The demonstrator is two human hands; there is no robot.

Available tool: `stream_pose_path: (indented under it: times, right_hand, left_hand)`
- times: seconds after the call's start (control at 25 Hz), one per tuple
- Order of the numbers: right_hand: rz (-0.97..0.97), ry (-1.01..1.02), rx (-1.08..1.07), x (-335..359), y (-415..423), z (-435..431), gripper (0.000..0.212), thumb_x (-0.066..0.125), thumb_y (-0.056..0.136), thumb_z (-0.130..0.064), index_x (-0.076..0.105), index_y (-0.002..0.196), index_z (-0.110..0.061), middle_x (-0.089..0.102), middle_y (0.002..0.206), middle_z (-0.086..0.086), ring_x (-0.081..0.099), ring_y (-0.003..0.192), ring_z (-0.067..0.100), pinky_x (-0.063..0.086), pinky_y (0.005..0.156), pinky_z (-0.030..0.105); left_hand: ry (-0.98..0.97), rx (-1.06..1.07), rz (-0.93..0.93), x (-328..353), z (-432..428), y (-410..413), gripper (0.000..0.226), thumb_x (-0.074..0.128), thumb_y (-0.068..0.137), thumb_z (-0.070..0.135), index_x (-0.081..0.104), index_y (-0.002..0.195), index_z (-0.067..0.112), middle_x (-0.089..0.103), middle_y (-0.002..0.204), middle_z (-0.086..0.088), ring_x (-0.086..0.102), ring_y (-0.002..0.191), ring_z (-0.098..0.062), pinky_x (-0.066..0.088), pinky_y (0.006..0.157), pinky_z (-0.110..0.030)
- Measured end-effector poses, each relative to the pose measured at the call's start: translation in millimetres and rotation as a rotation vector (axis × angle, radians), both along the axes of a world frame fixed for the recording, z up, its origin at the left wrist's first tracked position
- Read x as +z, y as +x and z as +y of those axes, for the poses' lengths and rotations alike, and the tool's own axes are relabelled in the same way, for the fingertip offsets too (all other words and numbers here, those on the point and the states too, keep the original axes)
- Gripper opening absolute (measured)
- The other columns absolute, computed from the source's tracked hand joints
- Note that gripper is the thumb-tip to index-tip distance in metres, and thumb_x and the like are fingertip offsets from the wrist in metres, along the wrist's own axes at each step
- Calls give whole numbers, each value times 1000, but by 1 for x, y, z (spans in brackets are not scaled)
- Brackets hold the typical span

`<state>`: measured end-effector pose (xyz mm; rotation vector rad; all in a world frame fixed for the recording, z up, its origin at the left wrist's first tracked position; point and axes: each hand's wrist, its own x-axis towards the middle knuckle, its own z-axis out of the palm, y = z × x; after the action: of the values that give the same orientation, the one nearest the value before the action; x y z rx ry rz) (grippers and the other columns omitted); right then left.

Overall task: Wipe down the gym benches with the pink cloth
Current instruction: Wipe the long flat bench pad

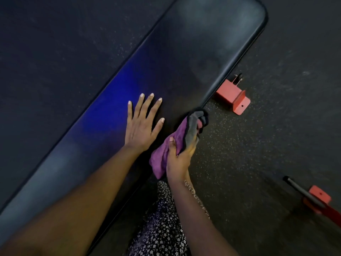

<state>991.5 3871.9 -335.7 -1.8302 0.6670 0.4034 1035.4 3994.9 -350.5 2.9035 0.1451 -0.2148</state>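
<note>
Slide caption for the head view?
Left hand flat on the long black padded bench; right hand grips the bunched pink cloth at its edge.

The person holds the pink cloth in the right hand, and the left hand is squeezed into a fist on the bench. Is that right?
Not quite. The left hand is not a fist: it lies flat on the bench with its fingers spread, as the head view shows. The right hand does hold the pink cloth.

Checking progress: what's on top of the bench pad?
The left hand lies flat on the bench pad, fingers spread. The right hand grips the pink cloth at its edge; what's beneath them is hidden.
</note>
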Motion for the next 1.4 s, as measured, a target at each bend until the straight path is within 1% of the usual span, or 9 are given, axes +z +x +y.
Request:
stream_pose_path:
  times: [0.12,0.4,0.48,0.56,0.72,0.8,0.92,1.12,1.4]
  right_hand:
    - [15,17,46,5,-41,14,81,56,90,-35,5,149,-19,5,158,6,14,144,24,18,112,29]
    - [73,125,167,23,-158,47,82,57,90,-31,3,149,-16,-1,158,9,8,144,23,4,95,3]
    - [28,90,169,22,-176,49,83,60,87,-40,11,149,-17,9,157,7,10,144,22,-3,109,14]
    - [-87,85,94,14,-173,48,80,60,84,-46,21,148,-22,23,153,-4,18,143,16,8,119,31]
    - [-138,94,-93,1,-138,55,67,55,92,-31,19,148,-27,23,153,-7,21,141,11,18,106,14]
    - [-151,33,-115,-6,-144,66,70,54,91,-41,15,148,-32,20,156,-5,19,143,15,18,113,24]
    - [-118,-11,-134,-12,-176,82,82,44,76,-71,14,146,-41,23,155,-6,21,144,19,22,117,44]
    - [-31,3,-128,-13,-255,114,83,40,71,-78,12,143,-47,23,155,-4,21,143,21,21,116,47]
    - [17,-11,-102,10,-391,170,68,51,94,-33,14,149,-20,14,157,7,17,143,22,14,105,18]
  left_hand:
    - [-71,-3,-21,8,17,-42,62,19,91,49,19,147,23,18,156,-5,2,145,-18,-6,116,-43]
    - [93,-4,22,7,77,-219,59,28,91,45,21,145,22,28,152,-10,9,143,-21,-5,115,-43]
    - [128,4,49,5,95,-250,59,22,94,49,18,147,22,25,153,-8,3,144,-18,-4,115,-45]
    - [147,-25,56,2,108,-268,60,11,96,52,16,147,22,22,154,-6,1,146,-18,1,115,-48]
    - [126,-52,4,-4,110,-268,60,18,94,49,16,148,22,20,155,-6,6,145,-22,3,115,-51]
    - [109,-52,-19,-5,111,-271,62,22,92,48,15,148,23,18,156,-6,6,144,-22,1,115,-50]
    - [103,-53,-21,-8,114,-271,63,19,92,52,11,148,25,16,156,-6,5,145,-22,-2,115,-50]
    - [-22,-132,25,7,127,-292,62,11,89,53,4,145,27,7,158,-4,-11,142,-16,-13,114,-43]
    - [9,-182,-8,4,197,-468,57,28,92,44,22,145,22,29,152,-9,10,143,-22,-3,116,-46]
